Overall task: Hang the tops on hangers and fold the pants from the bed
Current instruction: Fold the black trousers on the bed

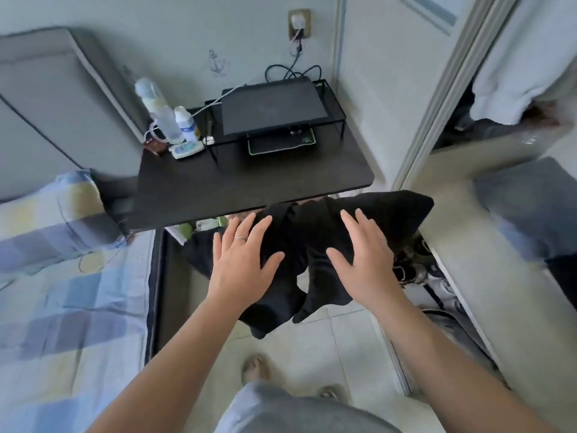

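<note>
A black garment [315,245], seemingly pants, lies bunched in front of the dark desk, its lower ends hanging toward the tiled floor. My left hand [243,257] lies flat on its left part with fingers spread and a ring on one finger. My right hand [365,248] lies flat on its right part, fingers straight. Neither hand curls around the cloth. What bears the garment from below is hidden. The bed [62,292] with a blue and yellow checked sheet lies at the left.
A dark desk [249,182] stands ahead with a laptop [271,107] on a wire stand, two bottles [162,117] and cables. An open wardrobe [512,98] with light clothing is at the right. Shoes [415,260] sit on the floor at the right.
</note>
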A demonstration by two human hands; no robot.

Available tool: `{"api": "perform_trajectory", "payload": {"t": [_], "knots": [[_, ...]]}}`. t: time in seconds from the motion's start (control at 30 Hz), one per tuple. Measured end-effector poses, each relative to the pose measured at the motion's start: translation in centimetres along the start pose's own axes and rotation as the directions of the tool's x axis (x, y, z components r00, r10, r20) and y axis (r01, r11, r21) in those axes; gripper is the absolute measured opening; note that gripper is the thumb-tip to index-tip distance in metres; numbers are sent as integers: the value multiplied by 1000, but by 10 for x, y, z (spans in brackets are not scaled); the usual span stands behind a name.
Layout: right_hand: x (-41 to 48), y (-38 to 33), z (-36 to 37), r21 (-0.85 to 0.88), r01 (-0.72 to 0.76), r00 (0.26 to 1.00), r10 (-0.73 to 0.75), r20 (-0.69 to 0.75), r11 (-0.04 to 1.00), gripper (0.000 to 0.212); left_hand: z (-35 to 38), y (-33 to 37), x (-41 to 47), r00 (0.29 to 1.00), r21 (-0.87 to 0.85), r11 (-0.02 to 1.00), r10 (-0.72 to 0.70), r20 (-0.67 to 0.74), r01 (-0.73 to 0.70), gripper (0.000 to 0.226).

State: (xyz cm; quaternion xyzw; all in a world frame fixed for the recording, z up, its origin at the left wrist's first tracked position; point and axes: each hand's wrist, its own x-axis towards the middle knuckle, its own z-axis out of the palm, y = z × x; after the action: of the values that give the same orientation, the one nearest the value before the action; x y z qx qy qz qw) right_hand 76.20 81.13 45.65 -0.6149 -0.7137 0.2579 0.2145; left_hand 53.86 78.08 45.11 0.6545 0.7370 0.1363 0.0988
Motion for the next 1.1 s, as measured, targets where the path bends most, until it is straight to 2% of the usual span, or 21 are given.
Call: {"api": "perform_trajectory", "payload": {"t": [0.17, 0.27, 0.37, 0.4, 0.47, 0.53, 0.57, 0.63, 0.7, 0.83, 0.97, 1.1], "knots": [[13, -32, 23, -147, 46, 998, -39, 51, 988, 64, 1, -43, -16, 974, -14, 979, -204, -100, 203, 70], [18, -48, 30, -187, 18, 1000, -17, 7, 982, 60, 5, -51, -25, 910, -212, 903, -401, -103, 373, 73], [23, -60, 28, -212, -21, 996, 3, -86, 977, 52, 12, -53, -33, 846, -588, 695, -532, -34, 413, 77], [25, -63, 28, -219, -32, 995, 11, -96, 975, 49, 12, -54, -34, 832, -662, 631, -554, -19, 405, 75], [28, -68, 28, -213, -42, 995, 21, -97, 976, 45, 12, -60, -33, 783, -746, 524, -623, -7, 411, 61], [26, -74, 32, -171, -26, 995, 9, -96, 985, 42, 14, -70, -28, 723, -808, 356, -680, 120, 469, 47], [25, -77, 34, -149, -15, 995, -1, -103, 989, 40, 16, -74, -26, 716, -808, 299, -668, 202, 508, 42], [23, -82, 39, -126, -4, 992, -12, -125, 992, 35, 22, -78, -24, 728, -759, 303, -612, 309, 577, 37], [24, -84, 42, -132, -10, 989, -10, -149, 991, 30, 27, -80, -25, 744, -723, 358, -588, 317, 591, 29], [29, -81, 42, -158, 1, 981, -31, -193, 987, 18, 30, -91, -26, 777, -699, 446, -576, 254, 559, 12], [31, -80, 46, -199, 62, 971, -105, -215, 978, 10, 23, -98, -35, 806, -736, 461, -559, 193, 496, 15], [30, -83, 49, -163, 101, 968, -134, -212, 982, 5, 4, -93, -47, 849, -815, 462, -525, 68, 351, 24]]}}
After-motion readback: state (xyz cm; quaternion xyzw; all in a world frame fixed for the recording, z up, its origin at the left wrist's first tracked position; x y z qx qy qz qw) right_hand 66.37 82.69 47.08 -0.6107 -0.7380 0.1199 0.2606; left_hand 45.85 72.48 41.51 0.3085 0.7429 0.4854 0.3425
